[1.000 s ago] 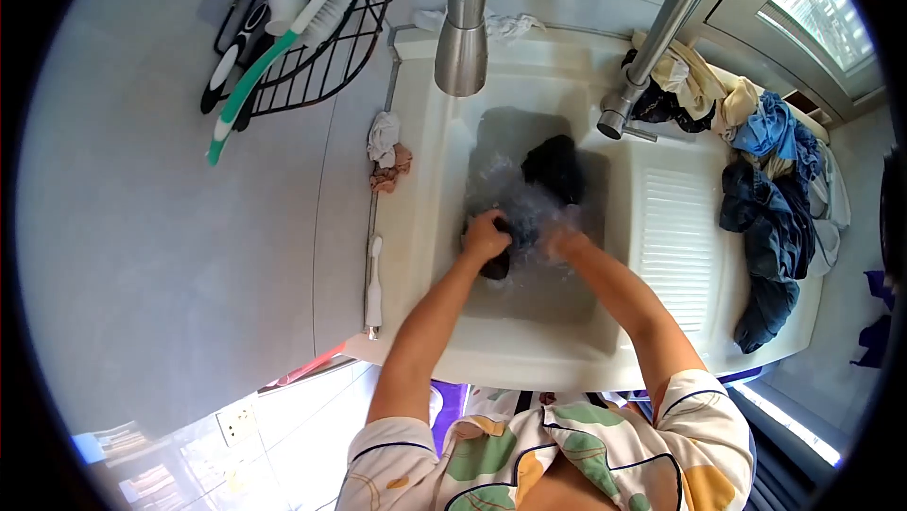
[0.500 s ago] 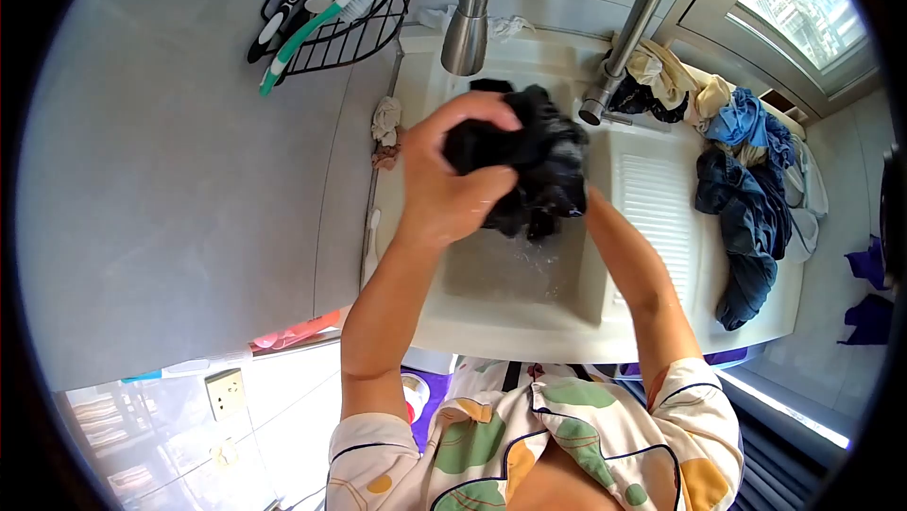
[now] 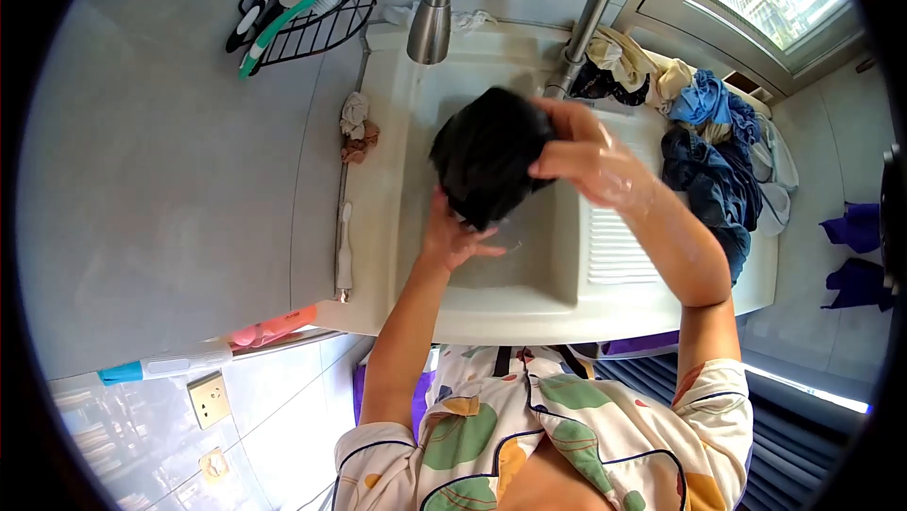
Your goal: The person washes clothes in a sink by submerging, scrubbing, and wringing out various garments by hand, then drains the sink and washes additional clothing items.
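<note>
A bundled black cloth point(image 3: 491, 154) is held up over the basin of the cream sink point(image 3: 463, 324). At the cloth's right side, my right hand point(image 3: 588, 154) is closed on it with thumb and fingers. My left hand point(image 3: 452, 235) is below the cloth at its lower left, fingers spread and touching its underside; part of the hand is hidden by the cloth. Wet streaks shine on my right wrist. Behind the cloth hangs the metal faucet spout point(image 3: 430, 34), with no water seen running from it.
Blue garments point(image 3: 713, 180) and beige cloths point(image 3: 624, 59) lie along the sink's right and back edges, beside the ribbed washboard point(image 3: 619, 251). Small rags point(image 3: 355, 119) and a white toothbrush point(image 3: 345, 246) line the left rim. A green-handled brush point(image 3: 283, 29) rests on a wire rack.
The black cloth has come up out of the water and now forms a tighter bundle. My right hand has risen to its right side; my left has moved from its upper left to beneath it.
</note>
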Tool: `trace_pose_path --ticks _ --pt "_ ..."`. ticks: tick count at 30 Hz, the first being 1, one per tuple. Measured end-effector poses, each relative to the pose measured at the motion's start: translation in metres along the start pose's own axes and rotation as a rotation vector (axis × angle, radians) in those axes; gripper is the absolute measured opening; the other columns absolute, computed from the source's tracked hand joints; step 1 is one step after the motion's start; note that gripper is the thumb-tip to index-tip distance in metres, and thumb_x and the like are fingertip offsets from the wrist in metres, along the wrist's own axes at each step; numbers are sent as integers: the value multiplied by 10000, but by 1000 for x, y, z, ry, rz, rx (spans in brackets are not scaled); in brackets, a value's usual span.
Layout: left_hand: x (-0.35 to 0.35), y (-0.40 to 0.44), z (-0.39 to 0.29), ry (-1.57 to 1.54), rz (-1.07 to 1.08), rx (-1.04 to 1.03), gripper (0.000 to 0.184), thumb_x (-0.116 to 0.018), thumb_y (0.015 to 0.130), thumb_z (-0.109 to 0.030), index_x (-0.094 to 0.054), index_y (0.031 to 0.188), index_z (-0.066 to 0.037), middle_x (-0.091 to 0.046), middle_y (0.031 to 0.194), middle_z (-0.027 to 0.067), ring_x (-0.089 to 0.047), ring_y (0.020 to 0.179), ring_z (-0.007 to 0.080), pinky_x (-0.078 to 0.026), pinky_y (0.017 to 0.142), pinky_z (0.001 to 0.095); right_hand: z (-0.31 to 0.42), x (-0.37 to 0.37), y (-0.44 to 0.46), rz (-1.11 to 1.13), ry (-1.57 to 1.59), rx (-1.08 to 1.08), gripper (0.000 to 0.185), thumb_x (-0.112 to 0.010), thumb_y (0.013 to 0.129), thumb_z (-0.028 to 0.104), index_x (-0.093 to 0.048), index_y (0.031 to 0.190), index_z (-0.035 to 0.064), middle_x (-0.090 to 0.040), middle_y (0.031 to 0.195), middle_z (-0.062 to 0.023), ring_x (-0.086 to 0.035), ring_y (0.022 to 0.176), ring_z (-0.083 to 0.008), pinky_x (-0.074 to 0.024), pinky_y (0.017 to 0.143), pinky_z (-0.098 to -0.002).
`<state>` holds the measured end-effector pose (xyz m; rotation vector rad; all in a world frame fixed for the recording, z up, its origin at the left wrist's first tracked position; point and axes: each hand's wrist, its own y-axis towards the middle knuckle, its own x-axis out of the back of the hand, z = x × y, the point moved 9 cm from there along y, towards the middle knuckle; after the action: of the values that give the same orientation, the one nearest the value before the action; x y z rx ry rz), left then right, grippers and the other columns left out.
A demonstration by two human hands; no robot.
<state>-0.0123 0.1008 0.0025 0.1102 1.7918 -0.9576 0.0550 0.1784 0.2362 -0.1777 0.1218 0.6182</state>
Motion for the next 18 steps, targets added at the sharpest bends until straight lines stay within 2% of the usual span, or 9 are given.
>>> trace_pose_path --ticks 2,6,8,9,10,11,12,14,18 --pt "51 86 -22 178 205 -275 425 -544 718 -329 -475 1046 -67 -498 1048 100 -499 922 285 -441 653 394 -12 -28 -16 185 241 -95 387 -500 595 14 -467 972 -66 -543 757 -79 -510 690 -130 -414 654 -235" --pt "-37 36 -17 -178 320 -371 349 -422 798 -263 -476 1051 -30 -502 1054 107 -489 959 285 -428 784 381 -44 -15 -30 87 742 -108 442 -521 595 26 -441 1021 -66 -543 913 -103 -532 861 -201 -423 788 -306" --pt "-68 9 -20 -296 356 -401 334 -382 824 -242 -476 1053 -17 -503 1055 110 -485 971 285 -424 828 377 -59 31 -21 77 899 -29 468 -492 665 136 -417 1099 -21 -511 1052 -129 -494 978 -242 -387 851 -347" --pt "-73 5 -15 -327 257 -326 341 -414 797 -248 -487 1045 -26 -506 1055 126 -492 957 289 -423 809 392 -64 59 -20 84 885 72 432 -488 725 204 -426 1099 -5 -507 1072 -121 -486 996 -241 -377 861 -353" --pt "-71 4 -8 -358 157 -250 351 -447 769 -255 -498 1037 -35 -509 1054 141 -500 943 294 -423 789 408 -88 102 -16 -150 803 94 439 -483 769 295 -434 1092 2 -522 1049 -103 -498 971 -228 -374 861 -358" --pt "-74 3 -2 -354 237 -204 387 -350 820 -268 -443 1116 -37 -456 1128 147 -449 1029 283 -356 890 439 -125 132 -10 -322 706 13 443 -477 779 316 -435 1093 7 -528 1039 -91 -507 951 -220 -374 862 -351" --pt "-74 5 1 -351 235 -202 387 -350 820 -268 -443 1116 -37 -456 1128 147 -449 1029 283 -356 890 439 -166 156 -6 -490 606 -68 448 -471 790 337 -435 1094 11 -534 1030 -80 -516 932 -211 -374 862 -343" --pt "-80 16 14 -298 223 -188 377 -357 814 -249 -446 1116 -43 -452 1137 143 -438 1044 281 -347 898 433 -251 141 -2 -394 900 -175 373 -446 816 272 -434 1097 28 -516 1053 -58 -498 941 -197 -366 869 -312" --pt "-93 14 39 -338 347 -212 381 -350 812 -261 -450 1117 -55 -460 1133 126 -434 1048 277 -322 916 432 -228 52 -7 -71 714 120 298 -410 823 181 -439 1091 55 -465 1105 -55 -426 1007 -187 -334 890 -287"
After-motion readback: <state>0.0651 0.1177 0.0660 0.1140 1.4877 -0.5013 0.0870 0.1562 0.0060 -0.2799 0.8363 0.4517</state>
